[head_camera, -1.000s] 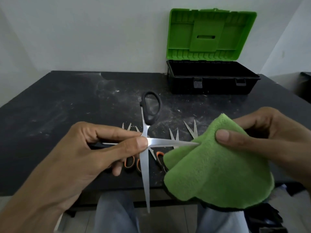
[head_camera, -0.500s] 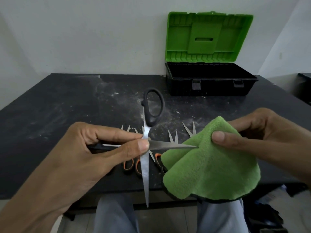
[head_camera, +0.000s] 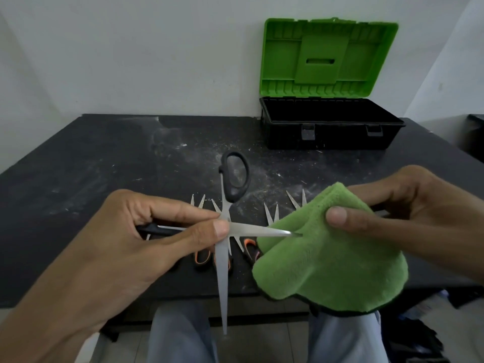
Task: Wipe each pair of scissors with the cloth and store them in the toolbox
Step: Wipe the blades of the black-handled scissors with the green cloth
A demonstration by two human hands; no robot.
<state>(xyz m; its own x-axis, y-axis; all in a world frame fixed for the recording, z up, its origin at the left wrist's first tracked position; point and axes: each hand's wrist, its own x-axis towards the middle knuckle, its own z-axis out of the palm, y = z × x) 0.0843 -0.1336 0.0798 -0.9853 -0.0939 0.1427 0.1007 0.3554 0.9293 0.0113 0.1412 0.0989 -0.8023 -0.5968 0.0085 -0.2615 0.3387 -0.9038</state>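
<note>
My left hand (head_camera: 146, 244) pinches a pair of black-handled scissors (head_camera: 234, 176) at the pivot, blades spread wide into a cross. One blade points right, its tip just inside a fold of the green cloth (head_camera: 332, 252). My right hand (head_camera: 408, 218) grips that cloth, thumb on top. The other blade hangs down past the table's edge. Several orange-handled scissors (head_camera: 251, 247) lie on the black table (head_camera: 78, 166) under my hands, partly hidden. The toolbox (head_camera: 332, 129) stands open at the back right, green lid up; no scissors show in the part of its inside that I can see.
The table's top is scratched and dusty. A white wall runs behind it. My legs in grey trousers (head_camera: 180, 334) show below the near edge. Dark objects (head_camera: 419, 339) lie on the floor at the lower right.
The cloth has slid slightly right along the horizontal blade, towards its tip. My left hand keeps its pinch on the pivot.
</note>
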